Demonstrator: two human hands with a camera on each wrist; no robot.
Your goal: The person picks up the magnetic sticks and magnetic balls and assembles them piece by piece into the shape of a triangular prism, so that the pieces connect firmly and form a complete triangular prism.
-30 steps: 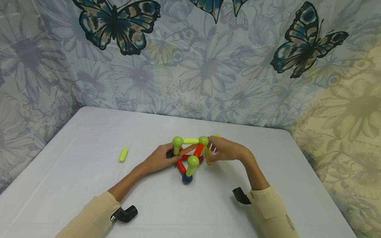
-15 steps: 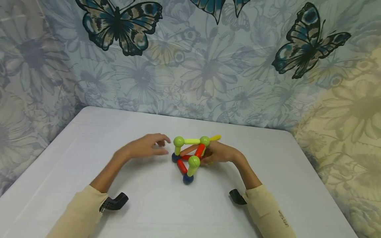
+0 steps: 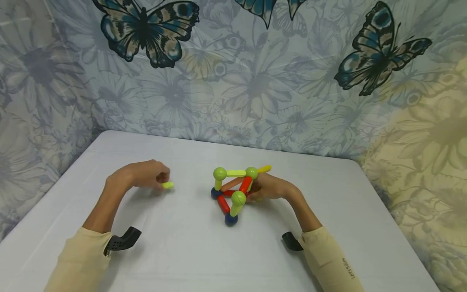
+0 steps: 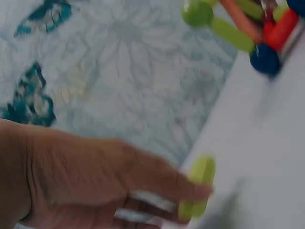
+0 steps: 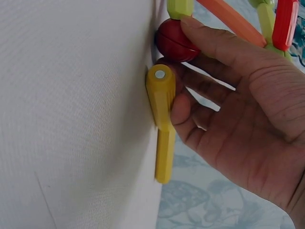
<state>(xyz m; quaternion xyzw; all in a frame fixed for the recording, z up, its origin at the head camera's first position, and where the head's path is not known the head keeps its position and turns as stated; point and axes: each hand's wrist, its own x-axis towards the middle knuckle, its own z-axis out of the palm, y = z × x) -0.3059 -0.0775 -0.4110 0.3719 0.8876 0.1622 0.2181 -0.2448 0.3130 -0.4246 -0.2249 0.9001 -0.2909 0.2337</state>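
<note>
Wall [image 3: 255, 81]: soft printed sheet, pale flowers and dark butterflies, behind the far and side edges of the table.
Table [image 3: 182, 251]: flat, matte white, fine woven grain in the right wrist view.
Toy frame [image 3: 235, 192]: smooth glossy plastic; round lime balls on top, dark blue balls at the base, joined by red, orange and lime rods; right of centre, resting on the table.
Right hand [image 3: 268, 187]: against the right side of the frame, fingers curled, one fingertip pressing a red ball [image 5: 174, 40], the others touching a yellow rod [image 5: 162, 119].
Yellow rod: faceted stick with a round silver end cap, lying along the table edge in the right wrist view.
Left hand [image 3: 144, 175]: left of the frame and well apart from it, fingers curled together, tips clamped on a lime rod [image 3: 168, 185].
Lime rod: short, rounded, blurred in the left wrist view [image 4: 198, 186]; low over the table, contact unclear.
Change: half a second ago left hand open near the frame; now drawn away left and closed on the lime rod. Right hand unmoved at the frame.
</note>
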